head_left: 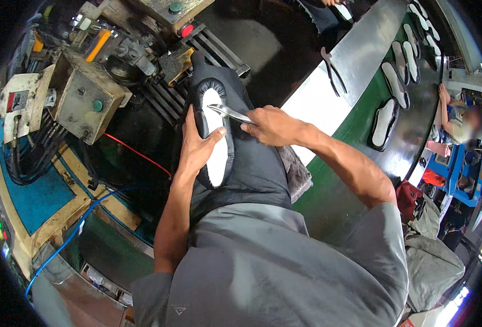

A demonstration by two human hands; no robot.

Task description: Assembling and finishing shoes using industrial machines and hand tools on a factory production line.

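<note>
Sole side up on my lap lies a black shoe upper (215,161), with a white insole board showing and its black edge pleated around the toe. My left hand (197,151) is closed around its side, the thumb pressed on the white board. In my right hand (273,126) is a pair of silver metal pincers (233,113), gripped by the handles. Their jaws reach over the board near the toe; whether they pinch anything is too small to tell. My palm and fingers hide most of the handles.
On my right, a metal bench (328,90) bears another pair of pincers (333,71). Past it, several black shoes with white soles, one a nearer shoe (385,124), line a green conveyor (333,180). A machine control box (88,98) stands left. Other people work beyond.
</note>
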